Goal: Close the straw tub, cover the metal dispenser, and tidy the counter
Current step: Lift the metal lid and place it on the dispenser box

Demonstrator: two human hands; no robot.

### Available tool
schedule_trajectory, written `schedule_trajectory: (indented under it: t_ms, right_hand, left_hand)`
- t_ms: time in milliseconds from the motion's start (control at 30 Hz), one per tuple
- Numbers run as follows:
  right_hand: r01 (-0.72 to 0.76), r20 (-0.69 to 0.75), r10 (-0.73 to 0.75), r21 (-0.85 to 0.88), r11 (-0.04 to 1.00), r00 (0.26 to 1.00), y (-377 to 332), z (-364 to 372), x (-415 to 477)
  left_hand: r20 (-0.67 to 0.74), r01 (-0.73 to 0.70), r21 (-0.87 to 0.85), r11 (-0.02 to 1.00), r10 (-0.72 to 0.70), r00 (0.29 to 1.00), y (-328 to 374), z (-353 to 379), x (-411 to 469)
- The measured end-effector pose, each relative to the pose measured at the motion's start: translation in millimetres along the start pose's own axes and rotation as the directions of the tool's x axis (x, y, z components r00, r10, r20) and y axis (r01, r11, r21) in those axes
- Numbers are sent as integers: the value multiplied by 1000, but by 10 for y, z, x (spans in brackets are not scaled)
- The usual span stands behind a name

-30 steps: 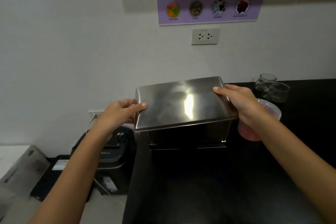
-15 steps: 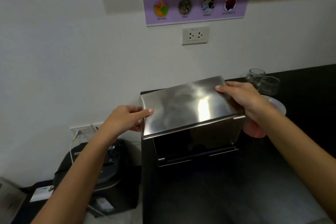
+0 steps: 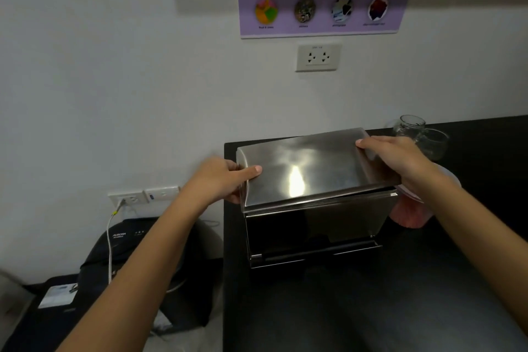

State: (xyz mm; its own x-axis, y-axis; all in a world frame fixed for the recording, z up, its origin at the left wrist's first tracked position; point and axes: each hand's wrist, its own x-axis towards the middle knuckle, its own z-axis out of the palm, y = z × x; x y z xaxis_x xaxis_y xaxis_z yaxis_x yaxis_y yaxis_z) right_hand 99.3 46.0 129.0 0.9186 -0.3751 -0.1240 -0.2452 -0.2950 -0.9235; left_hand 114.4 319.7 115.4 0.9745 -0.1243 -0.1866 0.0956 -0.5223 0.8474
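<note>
Now you are looking at a matte black counter whose left edge is dropping off just beside the boxy, brushed-steel metal dispenser at its far corner. You are holding the smooth, rounded-corner lid on top: your left hand is pinching its 9 o'clock edge, thumb flat on top, and your right hand is gripping its 3 o'clock edge. At 3 o'clock, touching or nearly so, the pink straw tub is sitting half hidden behind your right wrist. Clear glass jars are blurring at 1 o'clock.
</note>
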Motion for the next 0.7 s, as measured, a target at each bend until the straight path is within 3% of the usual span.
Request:
schedule_trajectory:
  t_ms: [400, 700]
  right_hand:
    - [12, 17, -10, -136, 991, 1000, 182, 55, 97]
    - [29, 41, -23, -147, 989, 999, 288, 23, 142]
  left_hand:
    - [-11, 46, 245, 968, -45, 999, 129, 50, 2]
    - [-44, 46, 257, 965, -36, 998, 74, 74, -5]
